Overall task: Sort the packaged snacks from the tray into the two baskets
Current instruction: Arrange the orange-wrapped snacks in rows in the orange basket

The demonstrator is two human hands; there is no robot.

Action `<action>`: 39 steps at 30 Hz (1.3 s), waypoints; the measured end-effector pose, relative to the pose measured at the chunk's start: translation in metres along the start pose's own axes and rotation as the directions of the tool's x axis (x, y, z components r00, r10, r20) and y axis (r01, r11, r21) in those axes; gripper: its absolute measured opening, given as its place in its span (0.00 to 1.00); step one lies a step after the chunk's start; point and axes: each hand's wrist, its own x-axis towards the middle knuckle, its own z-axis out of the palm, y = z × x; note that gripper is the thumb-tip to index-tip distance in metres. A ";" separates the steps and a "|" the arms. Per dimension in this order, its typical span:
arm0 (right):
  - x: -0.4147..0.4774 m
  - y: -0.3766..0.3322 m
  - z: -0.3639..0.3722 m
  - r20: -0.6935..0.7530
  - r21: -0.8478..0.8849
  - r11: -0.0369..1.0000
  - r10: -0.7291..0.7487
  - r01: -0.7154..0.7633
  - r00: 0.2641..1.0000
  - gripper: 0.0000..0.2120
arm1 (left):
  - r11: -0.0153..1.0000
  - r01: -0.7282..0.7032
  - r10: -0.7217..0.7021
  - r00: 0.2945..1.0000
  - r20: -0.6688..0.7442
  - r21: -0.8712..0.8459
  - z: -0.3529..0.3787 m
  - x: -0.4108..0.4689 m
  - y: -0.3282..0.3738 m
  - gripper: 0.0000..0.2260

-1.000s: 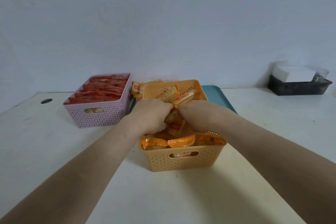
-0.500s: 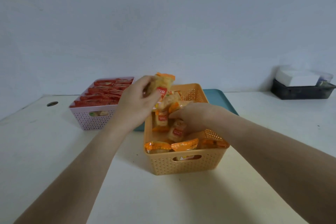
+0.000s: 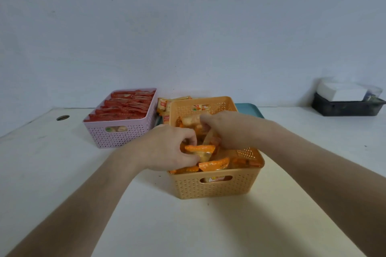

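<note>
An orange basket (image 3: 215, 188) stands in front of me with several orange snack packets in it. My left hand (image 3: 167, 150) is at the basket's left rim, shut on an orange packet (image 3: 199, 149) that it holds inside the basket. My right hand (image 3: 225, 127) reaches into the middle of the basket and pinches another packet (image 3: 208, 139). A pink basket (image 3: 119, 133) to the left is full of red packets (image 3: 127, 106). Behind both baskets lies a teal tray (image 3: 249, 108) with a few orange packets (image 3: 165, 104) left on it.
A black bin (image 3: 346, 108) with a white box on top stands at the far right against the wall. A round cable hole (image 3: 62, 118) is in the white table at the far left. The near table (image 3: 52, 173) surface lies before the baskets.
My left hand has come down from above the basket's back edge, carrying its packet into the near left part of the basket. My right hand has shifted slightly farther in.
</note>
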 end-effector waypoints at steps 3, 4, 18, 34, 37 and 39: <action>-0.011 0.002 -0.009 0.002 0.068 0.997 0.020 -0.020 1.000 0.17 | 1.000 -0.001 0.001 1.000 -0.003 0.026 0.003 0.001 0.000 0.13; -0.015 0.001 -0.012 0.020 0.108 0.994 0.020 -0.022 1.000 0.18 | 1.000 -0.001 0.002 1.000 -0.009 0.026 0.002 0.001 0.000 0.13; -0.034 -0.011 -0.014 0.203 0.439 0.894 -0.003 -0.088 0.979 0.20 | 0.995 -0.085 0.089 0.994 -0.068 0.053 0.014 -0.005 0.014 0.20; 0.011 -0.013 0.004 0.350 0.083 0.997 -0.033 0.005 0.936 0.16 | 0.996 -0.052 0.046 0.996 0.071 0.079 0.016 0.005 0.024 0.24; 0.012 -0.007 0.008 0.310 0.040 0.999 0.002 -0.016 0.951 0.22 | 0.995 -0.063 0.053 0.992 0.117 0.082 0.015 0.006 0.022 0.22; 0.006 -0.002 0.005 0.190 0.107 0.990 0.070 -0.091 0.979 0.26 | 0.994 -0.069 0.058 0.991 0.119 0.086 0.014 0.006 0.021 0.19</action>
